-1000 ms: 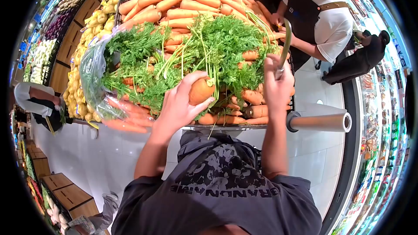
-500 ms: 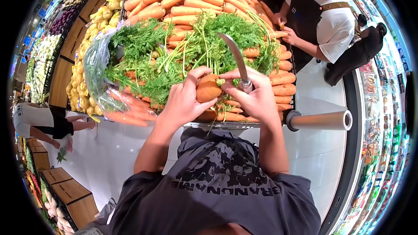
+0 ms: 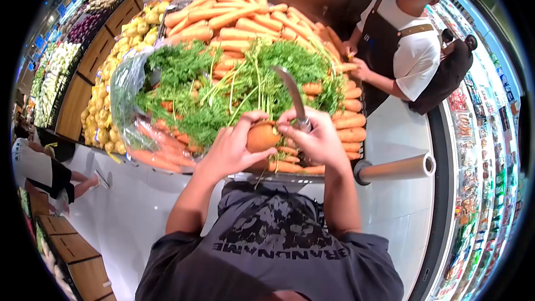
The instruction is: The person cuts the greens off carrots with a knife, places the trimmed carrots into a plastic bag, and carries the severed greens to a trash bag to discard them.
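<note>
My left hand [image 3: 234, 144] is wrapped round a thick orange carrot [image 3: 261, 137], its top end facing right. Close beside it, my right hand [image 3: 313, 136] grips the handle of a curved knife [image 3: 292, 93], whose blade points up and left over the greens. The right thumb and finger touch the carrot's top. Under and beyond both hands lie leafy carrot greens [image 3: 192, 97] on a large pile of carrots [image 3: 239, 22]. A clear plastic bag [image 3: 127, 100] with carrots in it lies left of the greens.
A co-worker in an apron [image 3: 390, 44] handles a carrot at the pile's right. A plastic roll [image 3: 398, 169] juts from the stand's right corner. Bagged yellow produce [image 3: 106, 111] lies left. Other people stand at far left and right; shelves [image 3: 473, 189] line the right side.
My right hand has come down and left to the carrot top, with the knife blade now pointing up-left. The view has shifted slightly. At the left, a person has moved.
</note>
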### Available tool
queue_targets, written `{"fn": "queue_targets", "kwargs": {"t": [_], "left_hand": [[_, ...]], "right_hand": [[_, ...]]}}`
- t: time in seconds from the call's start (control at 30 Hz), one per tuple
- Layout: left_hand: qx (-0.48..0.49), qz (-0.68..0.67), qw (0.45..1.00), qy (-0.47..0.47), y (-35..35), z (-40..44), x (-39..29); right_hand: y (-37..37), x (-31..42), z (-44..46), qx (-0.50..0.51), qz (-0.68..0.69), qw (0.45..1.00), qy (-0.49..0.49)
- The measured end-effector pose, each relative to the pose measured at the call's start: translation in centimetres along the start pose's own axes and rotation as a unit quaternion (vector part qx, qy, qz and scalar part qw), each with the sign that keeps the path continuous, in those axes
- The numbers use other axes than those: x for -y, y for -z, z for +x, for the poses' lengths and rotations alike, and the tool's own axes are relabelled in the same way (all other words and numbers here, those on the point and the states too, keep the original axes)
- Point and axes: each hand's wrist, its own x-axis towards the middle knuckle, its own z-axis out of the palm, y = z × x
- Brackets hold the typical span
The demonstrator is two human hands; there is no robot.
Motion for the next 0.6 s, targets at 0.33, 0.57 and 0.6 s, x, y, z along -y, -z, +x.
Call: {"fn": "queue_targets", "kwargs": {"t": [0.33,0.57,0.6], "left_hand": [[0.050,-0.162,0.984,0.063,0.4,-0.6,0.9],[-0.050,-0.300,0.945,0.119,1.1,1.3,0.4],[-0.064,-0.325,0.935,0.124,2.0,2.8,0.8]], "right_hand": [[1.3,-0.7,1.6,-0.130,0.043,0.991,-0.002],[1.0,-2.7,4.4,-0.190,-0.176,0.966,0.004],[1.2,-3.9,5.4,-0.193,-0.155,0.969,0.023]]}}
